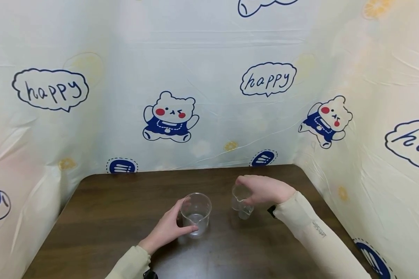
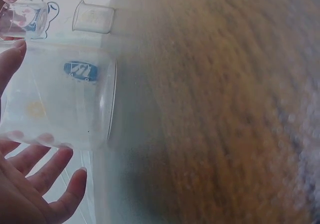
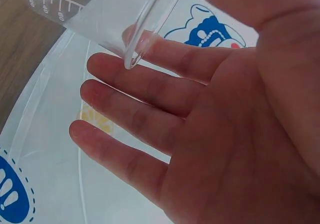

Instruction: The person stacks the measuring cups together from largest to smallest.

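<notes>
Head view: left grip clasps a large cylindrical clear-glass beaker on the brown wooden surface; right grip pinches a raised, small, clear graduated beaker by its rim. Apparently a lifting step, it next calls for steadiness.

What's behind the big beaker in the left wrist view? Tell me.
Through the big beaker, a blue oval print and faint yellow patch show on the curtain; the left hand hides what's behind it.
</notes>
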Demonstrator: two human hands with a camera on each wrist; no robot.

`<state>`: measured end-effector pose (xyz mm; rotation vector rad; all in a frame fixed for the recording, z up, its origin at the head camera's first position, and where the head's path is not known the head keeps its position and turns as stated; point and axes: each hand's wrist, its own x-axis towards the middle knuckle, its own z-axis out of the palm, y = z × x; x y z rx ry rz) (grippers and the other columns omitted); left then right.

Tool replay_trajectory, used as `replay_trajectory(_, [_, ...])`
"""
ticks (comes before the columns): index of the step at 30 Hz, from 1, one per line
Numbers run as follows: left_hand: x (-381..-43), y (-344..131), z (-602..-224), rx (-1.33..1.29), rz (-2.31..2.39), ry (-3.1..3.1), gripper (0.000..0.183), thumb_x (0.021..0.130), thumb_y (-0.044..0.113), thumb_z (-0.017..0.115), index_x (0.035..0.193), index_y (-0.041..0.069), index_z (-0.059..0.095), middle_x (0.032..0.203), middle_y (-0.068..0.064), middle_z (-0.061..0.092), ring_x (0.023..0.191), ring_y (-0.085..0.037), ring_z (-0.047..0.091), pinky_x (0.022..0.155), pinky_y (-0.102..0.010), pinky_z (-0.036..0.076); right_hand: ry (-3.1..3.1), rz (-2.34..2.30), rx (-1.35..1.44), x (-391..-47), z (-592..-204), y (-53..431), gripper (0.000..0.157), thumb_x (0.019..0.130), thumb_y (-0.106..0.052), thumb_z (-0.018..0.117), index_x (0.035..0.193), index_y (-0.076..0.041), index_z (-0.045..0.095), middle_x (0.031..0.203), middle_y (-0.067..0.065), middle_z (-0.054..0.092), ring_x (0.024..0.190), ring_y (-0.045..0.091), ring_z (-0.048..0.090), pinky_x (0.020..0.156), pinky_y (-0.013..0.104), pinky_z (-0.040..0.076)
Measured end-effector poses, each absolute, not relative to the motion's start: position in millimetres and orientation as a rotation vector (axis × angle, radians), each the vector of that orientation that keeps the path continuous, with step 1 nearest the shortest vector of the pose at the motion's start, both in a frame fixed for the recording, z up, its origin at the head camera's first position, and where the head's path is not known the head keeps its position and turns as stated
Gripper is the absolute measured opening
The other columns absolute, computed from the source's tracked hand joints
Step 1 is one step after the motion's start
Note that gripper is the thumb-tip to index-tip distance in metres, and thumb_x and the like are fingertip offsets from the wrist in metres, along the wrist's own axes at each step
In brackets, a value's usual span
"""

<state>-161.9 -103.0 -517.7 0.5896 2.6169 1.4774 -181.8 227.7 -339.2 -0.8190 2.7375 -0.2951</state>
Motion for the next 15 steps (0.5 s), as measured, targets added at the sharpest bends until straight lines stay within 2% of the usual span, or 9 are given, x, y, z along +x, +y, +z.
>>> replay_trajectory(8, [-166, -104, -518, 0.601, 1.482, 2.615, 0.095, 0.077, 0.039, 0.094, 0.155, 0.027, 0.042, 0.143, 0.001, 0.061, 0.132, -0.025, 0.058, 0.099, -0.051, 0.049, 2.736, -0.277, -0.834, -181, -330, 214, 0.045, 0.089, -0.021, 0.082, 0.128, -0.01, 0.062, 0.124, 0.004, 0.067, 0.105, 0.018, 0.064, 0.096, 0.04, 0.053])
replay_trajectory(15, [-163, -103, -521, 0.584, 1.479, 2.624, 0.093, 0.078, 0.034, 0.094, 0.155, 0.026, 0.042, 0.141, 0.0, 0.062, 0.131, -0.026, 0.058, 0.098, -0.05, 0.049, 2.724, -0.24, -0.877, -184, -332, 201, 0.046, 0.09, -0.025, 0.083, 0.128, -0.012, 0.061, 0.123, 0.002, 0.067, 0.1, 0.015, 0.063, 0.093, 0.037, 0.054])
